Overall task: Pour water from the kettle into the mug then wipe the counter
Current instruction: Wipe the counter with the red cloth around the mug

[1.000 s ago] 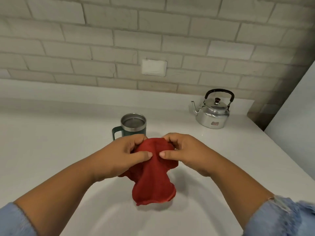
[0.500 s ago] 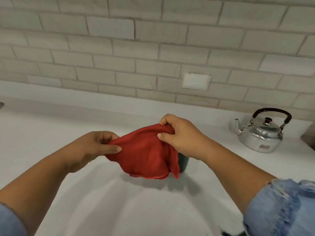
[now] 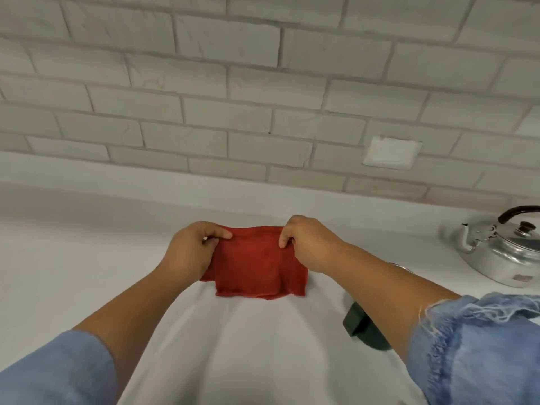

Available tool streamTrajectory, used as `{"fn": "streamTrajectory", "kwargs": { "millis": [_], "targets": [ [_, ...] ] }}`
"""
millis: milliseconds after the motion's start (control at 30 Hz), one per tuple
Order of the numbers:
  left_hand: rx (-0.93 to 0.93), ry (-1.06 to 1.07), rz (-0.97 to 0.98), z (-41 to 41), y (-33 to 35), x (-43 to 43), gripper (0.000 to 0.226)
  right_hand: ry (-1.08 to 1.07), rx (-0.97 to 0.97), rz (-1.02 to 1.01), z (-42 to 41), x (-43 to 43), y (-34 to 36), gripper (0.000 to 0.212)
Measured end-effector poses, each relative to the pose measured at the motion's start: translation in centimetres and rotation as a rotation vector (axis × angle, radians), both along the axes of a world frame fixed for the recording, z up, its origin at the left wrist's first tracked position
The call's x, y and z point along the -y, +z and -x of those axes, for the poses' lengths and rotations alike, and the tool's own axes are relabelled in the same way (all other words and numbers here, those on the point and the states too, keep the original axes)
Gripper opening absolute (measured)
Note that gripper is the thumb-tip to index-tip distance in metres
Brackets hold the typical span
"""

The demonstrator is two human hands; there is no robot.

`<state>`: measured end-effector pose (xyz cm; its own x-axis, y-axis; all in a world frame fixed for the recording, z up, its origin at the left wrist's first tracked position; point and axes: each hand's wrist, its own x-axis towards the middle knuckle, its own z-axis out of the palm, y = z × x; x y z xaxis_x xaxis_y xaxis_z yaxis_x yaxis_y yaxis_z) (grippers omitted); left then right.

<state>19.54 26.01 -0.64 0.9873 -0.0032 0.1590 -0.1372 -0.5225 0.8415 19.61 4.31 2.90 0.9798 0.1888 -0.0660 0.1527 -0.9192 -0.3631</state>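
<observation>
Red cloth [image 3: 257, 264], soft nubbly weave and roughly rectangular, is stretched flat between my two hands. My left hand [image 3: 190, 252] pinches its top left corner between thumb and curled fingers. My right hand [image 3: 309, 244] pinches the top right corner the same way. The lower hem sags unevenly toward me, down at the counter [image 3: 87, 258]; I cannot tell if it touches. The counter is smooth, matte white, with wide bare surface left of my left hand and between my forearms. Beyond my hands it meets a low white upstand, then a wall of pale, rough-faced bricks [image 3: 233, 83] with grey joints. A blank white wall plate [image 3: 391, 153] sits up and right of my right hand. The kettle [image 3: 502, 252] stands well to the right of my right hand: squat polished metal, curved spout facing my hands, dark arched handle, knobbed lid on, contents unseen. The mug [image 3: 362, 323] is under my right forearm, dark and mostly hidden, its inside out of view. Both my sleeves are blue denim: left sleeve [image 3: 58, 372] smooth, right sleeve [image 3: 482, 346] frayed at the cuff.
</observation>
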Motion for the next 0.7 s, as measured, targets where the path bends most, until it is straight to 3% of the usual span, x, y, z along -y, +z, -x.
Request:
{"fn": "streamTrajectory", "kwargs": {
  "millis": [100, 233, 367, 600, 700],
  "targets": [
    [0.050, -0.101, -0.210, -3.1, -1.8, -0.3, 0.036, -0.062, -0.096, 0.080, -2.2, -0.5, -1.8, 0.039],
    [0.066, -0.188, -0.348, -6.1, -3.7, 0.2, 0.044, -0.082, -0.130, 0.280, -4.6, -1.1, -3.7, 0.050],
    [0.079, -0.222, -0.550, -7.8, -5.3, 1.3, 0.057, -0.208, -0.224, 0.320, -6.0, -2.2, -5.6, 0.076],
    [-0.117, -0.420, -0.904, -8.2, -8.7, 2.7, 0.066, -0.084, -0.329, 0.352, -5.7, -2.6, -9.4, 0.063],
    [-0.151, -0.418, -0.875, -8.0, -8.4, 2.8, 0.066, -0.090, -0.291, 0.327, -5.3, -2.4, -8.7, 0.063]
  ]
}}
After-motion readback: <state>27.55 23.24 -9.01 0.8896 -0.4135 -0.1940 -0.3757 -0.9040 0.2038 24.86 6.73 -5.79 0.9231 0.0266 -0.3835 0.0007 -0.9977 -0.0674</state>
